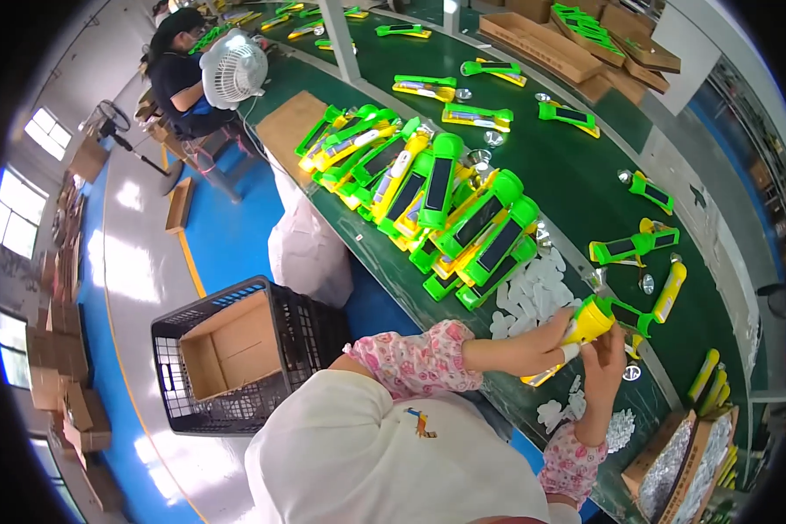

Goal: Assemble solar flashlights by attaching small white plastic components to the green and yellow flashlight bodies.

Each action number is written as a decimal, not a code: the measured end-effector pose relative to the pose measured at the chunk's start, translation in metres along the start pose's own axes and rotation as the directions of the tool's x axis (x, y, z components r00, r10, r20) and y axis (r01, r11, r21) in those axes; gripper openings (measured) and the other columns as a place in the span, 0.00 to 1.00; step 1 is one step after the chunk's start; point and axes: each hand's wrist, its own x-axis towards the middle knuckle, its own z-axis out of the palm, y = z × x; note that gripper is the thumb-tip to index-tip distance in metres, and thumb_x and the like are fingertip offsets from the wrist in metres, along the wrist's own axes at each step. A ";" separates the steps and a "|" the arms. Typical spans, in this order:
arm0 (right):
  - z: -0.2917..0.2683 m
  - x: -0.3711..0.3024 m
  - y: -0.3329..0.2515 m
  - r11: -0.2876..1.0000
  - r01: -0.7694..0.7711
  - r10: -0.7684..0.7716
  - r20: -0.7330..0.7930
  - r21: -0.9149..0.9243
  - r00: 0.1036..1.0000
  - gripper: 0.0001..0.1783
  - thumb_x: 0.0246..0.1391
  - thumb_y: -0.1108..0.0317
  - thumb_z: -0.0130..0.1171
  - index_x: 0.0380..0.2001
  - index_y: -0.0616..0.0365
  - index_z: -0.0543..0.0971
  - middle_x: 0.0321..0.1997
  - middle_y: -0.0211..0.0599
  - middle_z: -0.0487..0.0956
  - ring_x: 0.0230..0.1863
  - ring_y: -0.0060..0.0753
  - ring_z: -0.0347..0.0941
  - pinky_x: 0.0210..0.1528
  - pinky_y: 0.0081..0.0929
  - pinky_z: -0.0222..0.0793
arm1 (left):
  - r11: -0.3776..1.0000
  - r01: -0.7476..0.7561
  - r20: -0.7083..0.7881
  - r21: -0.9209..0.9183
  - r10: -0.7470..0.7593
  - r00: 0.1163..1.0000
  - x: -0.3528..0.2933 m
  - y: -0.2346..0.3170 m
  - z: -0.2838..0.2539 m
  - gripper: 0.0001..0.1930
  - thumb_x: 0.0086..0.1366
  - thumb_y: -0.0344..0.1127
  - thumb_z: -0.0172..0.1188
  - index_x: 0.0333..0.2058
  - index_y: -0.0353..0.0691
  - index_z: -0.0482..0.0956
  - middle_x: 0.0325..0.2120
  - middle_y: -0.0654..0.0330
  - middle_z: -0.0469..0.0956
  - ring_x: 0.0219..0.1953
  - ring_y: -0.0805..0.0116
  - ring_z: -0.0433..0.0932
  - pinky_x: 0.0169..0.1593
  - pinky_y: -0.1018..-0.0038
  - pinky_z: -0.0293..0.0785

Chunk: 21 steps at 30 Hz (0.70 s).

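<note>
Over the green desk [585, 175], a yellow-and-green torch [596, 319] is being held: the left hand [540, 342] is being wrapped around its yellow body, the right hand [604, 360] pinching its lower end. Light, rigid, smooth plastic, likely; best gripped mid-body.

Black plastic crate [236, 410] holding an open cardboard box [231, 345], on the blue floor [227, 227] well left of the grip. White bag [306, 249] beside the green desk [576, 175]. White fan [233, 68] far beyond; carton of silver parts [672, 467] lower right.
</note>
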 end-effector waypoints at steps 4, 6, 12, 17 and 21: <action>-0.006 -0.003 -0.004 0.997 0.013 -0.011 0.031 -0.075 0.999 0.32 0.54 0.80 0.54 0.63 0.68 0.59 0.60 0.46 0.69 0.59 0.37 0.68 0.61 0.32 0.61 | 0.976 0.103 -0.021 0.194 -0.101 0.995 0.007 -0.007 0.005 0.31 0.67 0.34 0.50 0.60 0.28 0.43 0.37 0.41 0.69 0.36 0.50 0.75 0.38 0.63 0.70; -0.006 -0.002 0.002 0.991 0.068 -0.067 0.009 -0.116 0.998 0.32 0.55 0.80 0.53 0.63 0.67 0.59 0.60 0.46 0.68 0.60 0.37 0.67 0.62 0.33 0.59 | 0.935 -0.069 -0.041 0.349 0.089 0.995 0.009 -0.015 0.007 0.32 0.63 0.30 0.50 0.60 0.27 0.43 0.37 0.37 0.70 0.37 0.41 0.74 0.38 0.58 0.69; 0.005 -0.002 0.012 0.984 0.154 -0.162 -0.084 -0.093 0.983 0.32 0.58 0.73 0.55 0.63 0.68 0.57 0.59 0.46 0.67 0.59 0.37 0.67 0.61 0.32 0.60 | 0.938 -0.034 -0.012 0.345 0.040 0.999 0.017 -0.027 0.008 0.32 0.64 0.31 0.49 0.61 0.28 0.42 0.39 0.39 0.70 0.39 0.42 0.74 0.42 0.61 0.70; -0.005 -0.006 0.024 0.989 0.069 -0.080 -0.080 -0.133 0.994 0.35 0.61 0.64 0.52 0.66 0.67 0.54 0.60 0.45 0.67 0.59 0.36 0.67 0.59 0.30 0.62 | 0.936 -0.024 -0.066 -0.352 0.000 0.998 0.017 -0.011 0.013 0.27 0.72 0.44 0.45 0.62 0.37 0.49 0.42 0.57 0.69 0.41 0.69 0.74 0.45 0.72 0.71; 0.004 -0.022 0.009 0.995 0.044 -0.043 0.016 -0.095 0.999 0.41 0.59 0.58 0.53 0.67 0.65 0.50 0.60 0.44 0.65 0.58 0.36 0.67 0.57 0.28 0.64 | 0.943 -0.119 -0.146 -0.310 0.076 0.986 0.026 -0.025 0.016 0.24 0.72 0.46 0.44 0.59 0.38 0.55 0.42 0.59 0.70 0.39 0.74 0.73 0.41 0.76 0.72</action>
